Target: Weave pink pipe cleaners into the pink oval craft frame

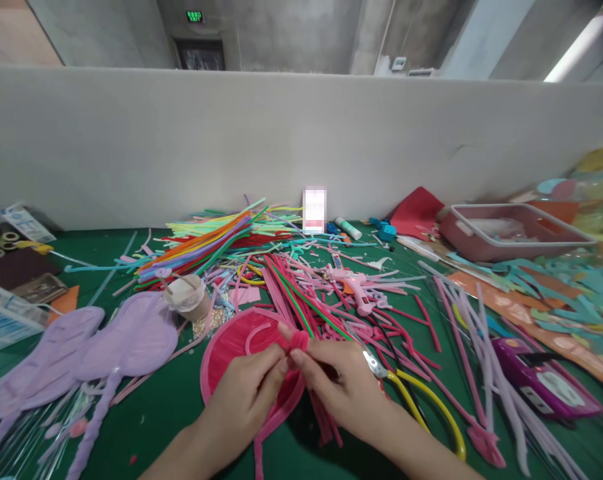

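Coil: pinched by left hand and right hand, fingers drawn in close | place: between the fingertips, over right edge of disc | long axis: cannot be told, partly covered | nearer hand: neither

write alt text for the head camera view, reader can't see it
The wearer's left hand and right hand pinch pink pipe cleaner over a rounded pink panel, at a green table. Lilac petal shapes lie to the left, yellow-handled scissors to the right, and multicoloured pipe cleaners are heaped behind.
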The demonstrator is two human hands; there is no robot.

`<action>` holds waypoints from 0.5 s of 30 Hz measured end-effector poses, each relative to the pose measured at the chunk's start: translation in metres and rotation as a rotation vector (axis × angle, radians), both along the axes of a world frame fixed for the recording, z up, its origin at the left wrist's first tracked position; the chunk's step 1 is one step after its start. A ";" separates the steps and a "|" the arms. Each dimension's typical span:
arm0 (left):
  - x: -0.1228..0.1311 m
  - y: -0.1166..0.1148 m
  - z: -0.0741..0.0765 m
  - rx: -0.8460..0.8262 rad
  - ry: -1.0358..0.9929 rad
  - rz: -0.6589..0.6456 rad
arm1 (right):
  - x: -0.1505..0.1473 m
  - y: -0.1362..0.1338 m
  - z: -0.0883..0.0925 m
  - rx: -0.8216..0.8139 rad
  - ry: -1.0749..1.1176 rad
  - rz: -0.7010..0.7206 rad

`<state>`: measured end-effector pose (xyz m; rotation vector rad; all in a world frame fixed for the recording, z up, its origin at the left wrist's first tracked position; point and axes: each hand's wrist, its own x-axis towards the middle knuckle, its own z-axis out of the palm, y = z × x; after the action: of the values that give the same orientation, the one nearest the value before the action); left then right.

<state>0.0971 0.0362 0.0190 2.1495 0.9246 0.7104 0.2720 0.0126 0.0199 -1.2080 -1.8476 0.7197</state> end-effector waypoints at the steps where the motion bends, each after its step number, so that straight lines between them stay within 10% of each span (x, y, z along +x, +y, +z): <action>1: -0.001 0.001 0.000 0.102 0.049 0.007 | 0.001 0.001 -0.002 0.095 -0.119 -0.012; 10: -0.030 0.016 0.014 0.898 0.270 -0.004 | 0.009 0.002 -0.003 0.308 -0.436 -0.018; 15: -0.041 0.018 0.026 0.687 0.174 -0.075 | 0.008 -0.002 0.005 0.037 -0.232 0.214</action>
<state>0.0559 0.0544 0.0446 2.8673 0.7442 0.9069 0.2796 0.0111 0.0246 -1.1186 -2.1981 0.6803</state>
